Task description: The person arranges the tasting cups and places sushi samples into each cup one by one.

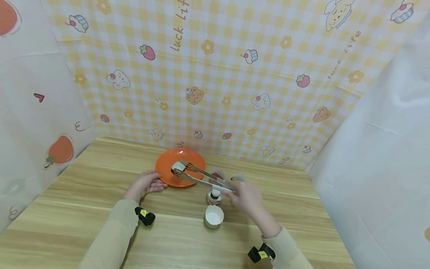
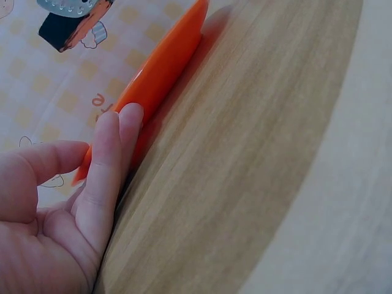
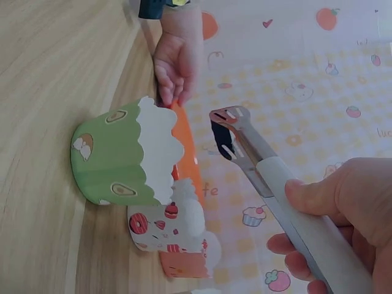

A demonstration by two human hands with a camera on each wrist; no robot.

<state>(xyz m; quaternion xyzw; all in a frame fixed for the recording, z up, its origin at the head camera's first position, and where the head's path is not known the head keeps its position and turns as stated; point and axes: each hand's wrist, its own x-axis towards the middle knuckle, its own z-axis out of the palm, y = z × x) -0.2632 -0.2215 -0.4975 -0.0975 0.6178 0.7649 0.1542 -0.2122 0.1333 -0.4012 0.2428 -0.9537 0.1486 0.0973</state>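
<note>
An orange plate [image 1: 164,158] is at the back of the table, its rim pinched between the thumb and fingers of my left hand [image 1: 147,184]. In the left wrist view the thumb lies over the plate [image 2: 164,70] edge and the fingers are under it. My right hand [image 1: 248,197] grips metal tongs [image 3: 278,177] with pale handles. Between the tong tips, above the plate, is a small sushi piece [image 1: 177,166], white on top with a dark band. From the left wrist side the sushi shows black and salmon-orange.
A green paper cup [image 3: 113,156] with a scalloped rim stands nearest me. Behind it are a printed white cup [image 3: 147,226] holding a white piece with a black band, a pink cup [image 3: 184,263], and another cup [image 1: 238,176] partly behind the right hand. A checked cloth [image 1: 215,74] hangs behind.
</note>
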